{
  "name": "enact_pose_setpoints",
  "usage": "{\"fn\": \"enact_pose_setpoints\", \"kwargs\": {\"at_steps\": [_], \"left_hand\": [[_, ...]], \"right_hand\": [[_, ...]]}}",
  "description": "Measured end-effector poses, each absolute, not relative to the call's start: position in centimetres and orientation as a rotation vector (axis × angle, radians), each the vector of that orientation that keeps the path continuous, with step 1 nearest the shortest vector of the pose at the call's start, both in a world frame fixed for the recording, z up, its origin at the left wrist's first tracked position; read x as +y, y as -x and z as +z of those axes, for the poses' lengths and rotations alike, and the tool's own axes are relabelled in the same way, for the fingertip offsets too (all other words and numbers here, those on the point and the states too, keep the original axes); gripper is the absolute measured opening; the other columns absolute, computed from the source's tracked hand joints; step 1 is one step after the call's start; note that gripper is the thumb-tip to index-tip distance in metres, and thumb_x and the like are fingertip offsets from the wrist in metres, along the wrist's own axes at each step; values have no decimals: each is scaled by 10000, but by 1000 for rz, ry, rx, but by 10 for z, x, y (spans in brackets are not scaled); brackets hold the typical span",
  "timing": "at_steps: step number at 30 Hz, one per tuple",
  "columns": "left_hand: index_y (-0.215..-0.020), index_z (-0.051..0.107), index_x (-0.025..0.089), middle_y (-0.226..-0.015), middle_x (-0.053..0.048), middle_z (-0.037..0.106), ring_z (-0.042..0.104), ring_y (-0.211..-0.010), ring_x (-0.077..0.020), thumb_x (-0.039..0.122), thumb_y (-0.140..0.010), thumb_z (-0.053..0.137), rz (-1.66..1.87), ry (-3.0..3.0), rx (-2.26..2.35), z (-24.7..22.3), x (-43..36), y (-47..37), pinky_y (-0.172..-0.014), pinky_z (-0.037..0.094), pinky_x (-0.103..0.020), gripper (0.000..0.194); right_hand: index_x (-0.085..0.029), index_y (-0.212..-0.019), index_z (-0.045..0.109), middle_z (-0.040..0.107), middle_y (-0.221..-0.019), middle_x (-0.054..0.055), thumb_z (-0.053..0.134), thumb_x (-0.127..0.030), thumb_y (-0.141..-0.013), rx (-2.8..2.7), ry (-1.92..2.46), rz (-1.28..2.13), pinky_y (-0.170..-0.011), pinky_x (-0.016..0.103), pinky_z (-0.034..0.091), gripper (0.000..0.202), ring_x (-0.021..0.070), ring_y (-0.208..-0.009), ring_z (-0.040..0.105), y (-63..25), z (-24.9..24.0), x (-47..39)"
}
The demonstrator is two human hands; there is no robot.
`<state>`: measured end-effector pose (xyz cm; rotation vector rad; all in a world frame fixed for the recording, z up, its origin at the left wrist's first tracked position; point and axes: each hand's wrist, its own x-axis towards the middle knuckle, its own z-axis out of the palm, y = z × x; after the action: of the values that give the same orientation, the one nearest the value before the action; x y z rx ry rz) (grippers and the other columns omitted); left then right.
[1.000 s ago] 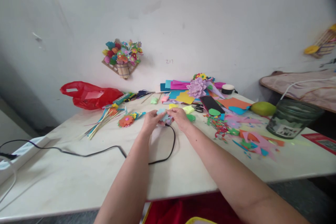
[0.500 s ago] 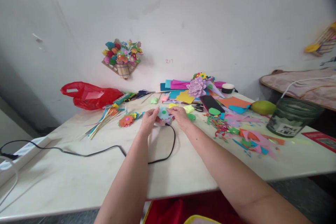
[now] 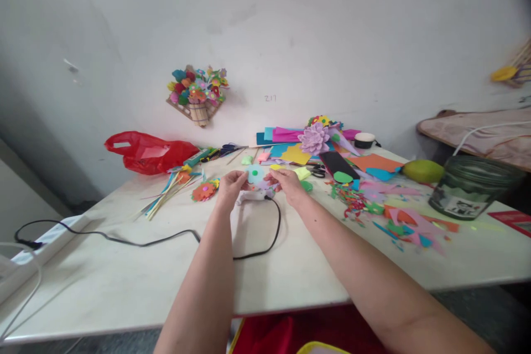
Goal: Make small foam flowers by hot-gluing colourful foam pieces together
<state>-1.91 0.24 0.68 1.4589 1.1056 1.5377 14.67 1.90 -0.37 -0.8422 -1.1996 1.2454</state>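
A light blue flower cutout [image 3: 256, 176] with a green centre is held up between my two hands. My left hand [image 3: 232, 185] pinches its left edge. Fingers of my right hand [image 3: 287, 182] are closed at its right side. Just below lies a white corded device [image 3: 254, 195], its black cable [image 3: 279, 221] looping toward me. Left of my left hand an orange flower [image 3: 203, 191] with a pink centre rests on the table.
A red bag [image 3: 151, 154] and thin sticks [image 3: 168, 199] lie left. Coloured sheets [image 3: 296, 154], a purple flower [image 3: 314, 138], scissors [image 3: 317, 170] and paper scraps [image 3: 352, 199] spread right. A glass jar [image 3: 464, 188] and a power strip [image 3: 52, 246] stand at opposite sides.
My left hand has shifted slightly left, and more of the blue flower and of the white device shows. The whole view has shifted a little, with things appearing further right.
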Motion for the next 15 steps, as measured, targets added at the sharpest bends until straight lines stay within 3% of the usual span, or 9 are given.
{"fn": "enact_pose_setpoints", "kwargs": {"at_steps": [9,15], "left_hand": [[-713,530,131,-578,6,588,545,-447,-87,418,-586,655,1702,-1245,1123,7,4,37,-508,459,-223,337],[-736,506,141,-606,3,569,574,-492,-110,351,-648,558,1776,-1153,1333,1,12,53,-539,475,-253,234]], "right_hand": [[-139,-614,578,638,-643,41,567,-359,-670,-1231,952,1183,-370,160,313,228,85,-503,541,-148,-11,23],[-129,-618,591,636,-635,46,527,-343,-688,-1349,1034,1084,-383,172,318,234,82,-482,527,-148,-11,20]]}}
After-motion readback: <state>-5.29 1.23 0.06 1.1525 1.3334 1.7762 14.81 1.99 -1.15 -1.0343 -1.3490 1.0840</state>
